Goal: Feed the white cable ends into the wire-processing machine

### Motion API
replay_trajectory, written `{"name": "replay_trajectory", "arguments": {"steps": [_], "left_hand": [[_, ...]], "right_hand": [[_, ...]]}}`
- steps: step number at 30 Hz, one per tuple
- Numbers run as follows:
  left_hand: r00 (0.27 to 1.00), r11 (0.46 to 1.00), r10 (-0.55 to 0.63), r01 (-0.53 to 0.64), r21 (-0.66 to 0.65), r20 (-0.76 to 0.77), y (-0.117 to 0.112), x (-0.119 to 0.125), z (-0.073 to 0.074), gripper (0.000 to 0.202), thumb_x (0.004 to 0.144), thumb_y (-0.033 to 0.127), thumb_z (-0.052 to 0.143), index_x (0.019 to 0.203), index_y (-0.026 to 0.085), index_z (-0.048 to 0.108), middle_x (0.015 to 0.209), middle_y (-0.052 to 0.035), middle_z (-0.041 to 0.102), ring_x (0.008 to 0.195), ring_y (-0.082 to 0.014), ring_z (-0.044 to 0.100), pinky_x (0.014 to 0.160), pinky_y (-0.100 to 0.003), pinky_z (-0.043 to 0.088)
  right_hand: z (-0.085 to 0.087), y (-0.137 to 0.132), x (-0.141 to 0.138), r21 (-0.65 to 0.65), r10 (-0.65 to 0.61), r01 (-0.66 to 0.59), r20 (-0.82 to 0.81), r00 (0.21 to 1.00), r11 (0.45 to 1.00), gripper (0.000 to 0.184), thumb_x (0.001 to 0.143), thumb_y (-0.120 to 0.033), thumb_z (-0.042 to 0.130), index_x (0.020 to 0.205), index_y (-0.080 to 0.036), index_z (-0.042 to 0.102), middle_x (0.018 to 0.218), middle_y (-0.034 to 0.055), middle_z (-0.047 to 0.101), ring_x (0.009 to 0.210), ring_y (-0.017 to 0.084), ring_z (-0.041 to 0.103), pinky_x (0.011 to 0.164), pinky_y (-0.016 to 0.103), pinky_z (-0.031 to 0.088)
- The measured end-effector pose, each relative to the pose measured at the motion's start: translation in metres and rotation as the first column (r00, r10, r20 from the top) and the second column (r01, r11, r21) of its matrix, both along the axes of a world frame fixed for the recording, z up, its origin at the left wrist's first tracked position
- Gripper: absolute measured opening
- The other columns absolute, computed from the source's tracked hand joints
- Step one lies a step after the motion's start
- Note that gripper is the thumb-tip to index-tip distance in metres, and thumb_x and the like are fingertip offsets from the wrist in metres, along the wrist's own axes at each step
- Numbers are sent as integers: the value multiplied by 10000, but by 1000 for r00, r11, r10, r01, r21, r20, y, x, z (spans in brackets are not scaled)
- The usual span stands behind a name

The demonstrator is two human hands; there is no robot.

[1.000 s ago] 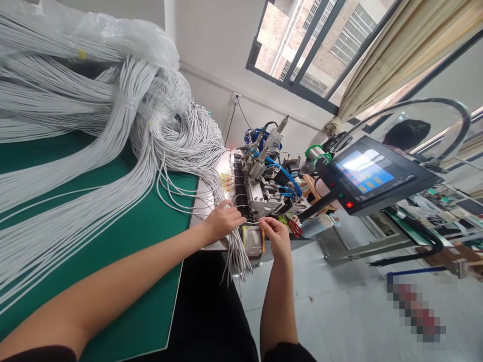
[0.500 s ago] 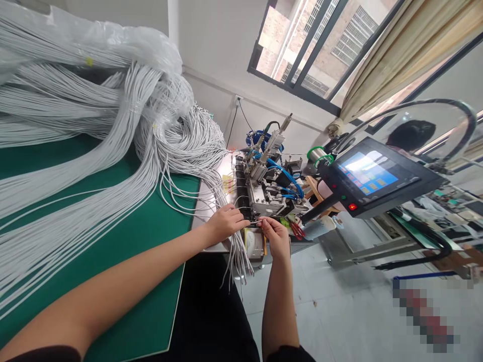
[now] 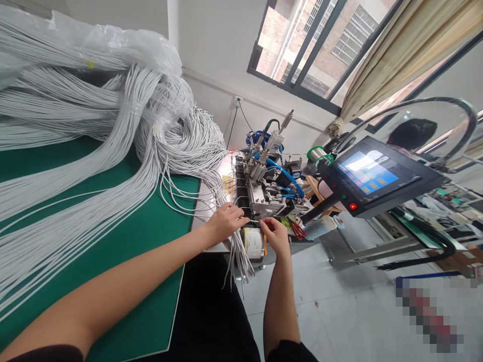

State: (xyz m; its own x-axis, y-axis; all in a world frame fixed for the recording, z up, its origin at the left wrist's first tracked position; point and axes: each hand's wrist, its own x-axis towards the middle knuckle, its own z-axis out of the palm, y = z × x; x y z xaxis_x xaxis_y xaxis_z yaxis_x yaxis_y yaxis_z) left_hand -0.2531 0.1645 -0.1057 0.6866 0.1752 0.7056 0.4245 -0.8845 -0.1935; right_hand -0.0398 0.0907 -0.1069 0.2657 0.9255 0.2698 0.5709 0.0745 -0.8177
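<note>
My left hand (image 3: pixel 224 222) rests at the machine's near edge, fingers closed in a pinch on a thin white cable (image 3: pixel 252 221). My right hand (image 3: pixel 276 235) faces it a little to the right, pinching the same cable's end. Both sit right in front of the small metal machine (image 3: pixel 266 193) with blue hoses. More white cable ends (image 3: pixel 238 252) hang over the bench edge below my left hand. A huge bundle of white cables (image 3: pixel 94 136) spreads over the green mat (image 3: pixel 151 281) to the left.
A black control panel (image 3: pixel 372 178) with a lit touch screen and red button stands on an arm at the right. A clear plastic bag (image 3: pixel 124 42) covers the cable pile. Another person's head (image 3: pixel 409 133) shows behind the panel. Grey floor lies below right.
Both hands have stayed at the machine's front, holding the cable; my right hand has shifted slightly closer to the left one. The view has drifted a little.
</note>
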Motion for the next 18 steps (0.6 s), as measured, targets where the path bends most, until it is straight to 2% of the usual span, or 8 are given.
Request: {"name": "replay_trajectory", "arguments": {"steps": [4,8,11,18], "left_hand": [[999,999,28,-30,-44,-39,1,1,-3,262,886,97,488,1054,221,648,928,-37,638,866,-182,559,886,-371,329],[996,992,46,-54,-117,-70,3,1,-5,281,862,84,501,1046,223,661,898,-36,647,862,-191,553,879,-377,326],[996,988,22,-35,-148,-88,4,1,-5,290,825,65,517,1018,218,670,878,-35,648,862,-197,550,874,-378,329],[997,983,32,-45,-176,-76,2,0,-3,275,761,53,513,932,197,673,832,-53,647,862,-212,553,906,-413,319]], "right_hand": [[-6,9,2,18,64,-63,-49,997,998,265,796,-429,599,730,-172,604,639,-8,547,589,134,454,568,248,341],[-13,18,1,19,154,-154,-252,955,988,264,782,-399,588,646,-185,514,601,-40,461,579,117,402,571,239,316],[-18,22,-2,-10,132,-147,-392,911,989,276,739,-395,601,603,-192,472,562,-56,409,537,104,347,537,233,287],[-25,23,-6,-69,54,-104,-514,856,992,275,670,-403,584,579,-208,414,525,-66,341,487,92,286,475,225,251]]}}
